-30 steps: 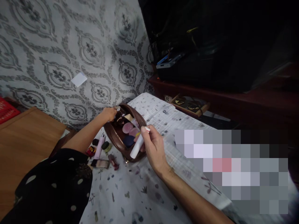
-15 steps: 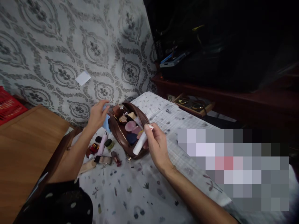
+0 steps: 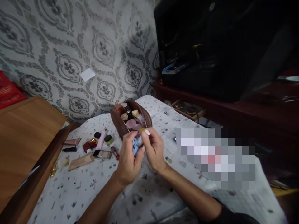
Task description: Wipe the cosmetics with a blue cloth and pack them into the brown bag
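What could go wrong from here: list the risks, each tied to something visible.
1. The white tube in the right hand, close by the blue cloth in the left hand, might slip onto the printed sheet or into the open brown bag.
2. The gold-colored item lies near the sheet's left edge; a bump could push it off.
3. The brown bag is right by both hands; a knock might spill its pink round items.

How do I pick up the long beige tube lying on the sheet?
I'd pinch the beige tube around its middle, coming straight down from above, across its narrow width. It lies flat and long on the patterned sheet, so its two long sides look easiest to squeeze. Its right end is close to the black-capped bottle, so that end looks more crowded.
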Tool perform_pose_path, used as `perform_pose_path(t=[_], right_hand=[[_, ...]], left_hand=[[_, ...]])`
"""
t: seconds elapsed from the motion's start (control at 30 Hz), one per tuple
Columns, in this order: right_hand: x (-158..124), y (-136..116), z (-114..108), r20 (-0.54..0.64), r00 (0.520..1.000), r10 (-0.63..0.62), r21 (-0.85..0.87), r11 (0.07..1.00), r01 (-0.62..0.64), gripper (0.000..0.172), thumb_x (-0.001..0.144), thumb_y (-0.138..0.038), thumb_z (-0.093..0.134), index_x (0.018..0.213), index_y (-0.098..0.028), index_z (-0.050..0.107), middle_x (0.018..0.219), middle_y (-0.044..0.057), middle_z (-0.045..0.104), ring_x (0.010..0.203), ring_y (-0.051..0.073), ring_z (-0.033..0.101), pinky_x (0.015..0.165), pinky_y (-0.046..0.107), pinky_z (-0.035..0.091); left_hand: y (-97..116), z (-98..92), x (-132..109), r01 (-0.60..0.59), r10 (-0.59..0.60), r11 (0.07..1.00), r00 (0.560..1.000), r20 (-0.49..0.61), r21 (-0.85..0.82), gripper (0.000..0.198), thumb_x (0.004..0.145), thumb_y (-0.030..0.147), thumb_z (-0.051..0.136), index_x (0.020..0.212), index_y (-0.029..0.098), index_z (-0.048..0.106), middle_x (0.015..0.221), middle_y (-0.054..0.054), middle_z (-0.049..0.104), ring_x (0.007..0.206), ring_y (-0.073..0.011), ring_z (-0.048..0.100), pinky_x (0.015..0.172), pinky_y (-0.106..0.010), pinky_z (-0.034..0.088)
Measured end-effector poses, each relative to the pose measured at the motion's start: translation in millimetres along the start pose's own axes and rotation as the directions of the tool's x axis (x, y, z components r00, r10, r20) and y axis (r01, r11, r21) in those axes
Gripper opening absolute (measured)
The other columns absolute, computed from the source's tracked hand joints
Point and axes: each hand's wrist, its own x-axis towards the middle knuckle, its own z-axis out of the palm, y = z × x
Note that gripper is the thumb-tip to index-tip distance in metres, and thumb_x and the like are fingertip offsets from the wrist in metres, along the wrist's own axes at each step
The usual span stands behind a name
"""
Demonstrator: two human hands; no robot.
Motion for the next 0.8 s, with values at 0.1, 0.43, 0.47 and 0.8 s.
perform_pose_path(t=[0.1,0.43,0.47,0.8], right_hand=[[-5,3,2,0.096,0.995,0.0,0.022,1.0,-0.002,0.033,0.098,-0.046,0.049,0.079,-0.02,0.051,0.067,-0.003,0.048,0.06,0.011,0.044,0.056,0.024,0.04],[-2,3,7,0.408,0.901,0.149,0.199,0.949,-0.246,0.039,0.091,-0.057,0.057,0.081,-0.02,0.054,0.062,-0.004,0.053,0.05,0.01,0.05,0.048,0.022,0.043],[-2,4,7,0.43,0.89,0.156,0.207,0.942,-0.265,0.038,0.091,-0.057,0.057,0.081,-0.02,0.055,0.061,-0.004,0.053,0.049,0.009,0.051,0.048,0.022,0.043],[1,6,9,0.452,0.87,0.197,0.184,0.934,-0.307,0.036,0.082,-0.046,0.074,0.071,-0.019,0.053,0.065,-0.003,0.058,0.049,0.008,0.051,0.047,0.021,0.04]], left_hand=[[-11,-5.7,-18,0.067,-0.066,0.997,0.998,-0.017,0.049,0.044,0.096,0.026,0.053,0.137,0.019,0.04,0.125,-0.014,0.059,0.113,-0.0221,0.06,0.093,-0.034,0.049],[-18,-20.2,-36,0.515,-0.504,0.767,0.853,0.138,-0.382,0.026,0.093,0.041,0.058,0.11,0.022,0.054,0.082,0.0,0.064,0.071,-0.0137,0.06,0.068,-0.026,0.048],[-18,-21.5,-36,0.538,-0.525,0.724,0.836,0.16,-0.431,0.027,0.093,0.043,0.058,0.11,0.022,0.054,0.08,0.001,0.063,0.07,-0.0136,0.059,0.067,-0.025,0.048],[-25,-28.4,-41,0.553,-0.54,0.702,0.824,0.17,-0.449,0.028,0.091,0.043,0.061,0.11,0.024,0.056,0.083,0.001,0.058,0.072,-0.0127,0.052,0.068,-0.025,0.044]])
